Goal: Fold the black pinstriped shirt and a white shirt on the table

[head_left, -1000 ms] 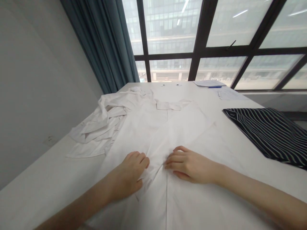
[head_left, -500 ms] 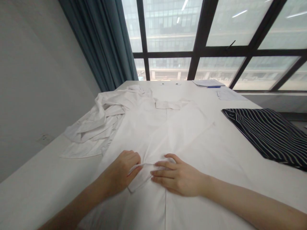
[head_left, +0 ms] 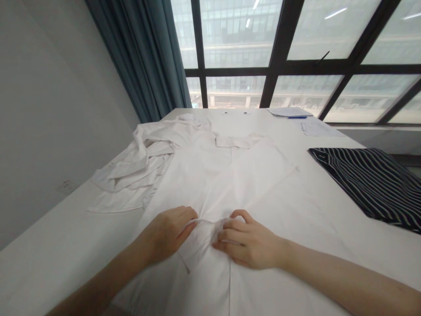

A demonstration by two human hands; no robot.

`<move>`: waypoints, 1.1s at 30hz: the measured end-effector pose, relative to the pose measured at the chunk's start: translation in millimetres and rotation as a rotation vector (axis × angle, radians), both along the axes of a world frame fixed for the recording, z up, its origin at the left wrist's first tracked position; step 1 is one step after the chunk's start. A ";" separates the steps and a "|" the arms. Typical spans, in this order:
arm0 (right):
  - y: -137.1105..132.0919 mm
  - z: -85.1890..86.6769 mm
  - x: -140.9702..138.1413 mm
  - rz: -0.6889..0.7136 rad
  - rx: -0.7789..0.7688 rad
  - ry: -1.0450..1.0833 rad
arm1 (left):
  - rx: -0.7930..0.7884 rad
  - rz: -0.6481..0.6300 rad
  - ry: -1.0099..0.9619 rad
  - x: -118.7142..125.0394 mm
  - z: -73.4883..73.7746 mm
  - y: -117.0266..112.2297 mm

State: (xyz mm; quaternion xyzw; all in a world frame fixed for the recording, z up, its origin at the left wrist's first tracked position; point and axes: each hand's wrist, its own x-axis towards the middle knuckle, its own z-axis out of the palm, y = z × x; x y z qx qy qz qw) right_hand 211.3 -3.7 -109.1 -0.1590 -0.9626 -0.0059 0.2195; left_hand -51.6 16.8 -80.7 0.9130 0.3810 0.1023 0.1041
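Note:
A white garment (head_left: 204, 175) with a stand-up collar band at its far end lies spread on the white table. Between my hands, a strip of its fabric (head_left: 194, 245) is raised at the edge and wrinkled, with one corner hanging toward me. My left hand (head_left: 173, 230) pinches the left part of that edge between thumb and fingers. Opposite it, my right hand (head_left: 245, 241) has curled fingers gathering the strip's right part; its fingertips are partly buried in the cloth. A seam runs down the garment just below my right hand.
Another white garment (head_left: 131, 169) lies crumpled along the left side. A black-and-white striped folded cloth (head_left: 371, 184) lies to the right. Papers (head_left: 289, 112) and a blue pen (head_left: 297, 117) sit at the far right, before the window. A blue curtain (head_left: 144, 57) hangs behind, left.
The fingers of my right hand have curled in more, bunching the strip. My left hand has shifted slightly right with its edge. The view has moved a little.

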 end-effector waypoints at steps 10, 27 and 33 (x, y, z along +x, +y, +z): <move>2.3 -2.4 2.1 0.055 -0.110 -0.057 | 0.140 -0.044 0.035 -2.7 0.1 -1.2; 2.2 -0.5 2.5 -0.006 -0.183 -0.119 | 0.054 -0.225 0.080 0.8 5.4 -4.5; 3.0 -1.2 2.9 -0.008 -0.111 -0.065 | 0.011 -0.247 0.136 0.0 3.3 -3.5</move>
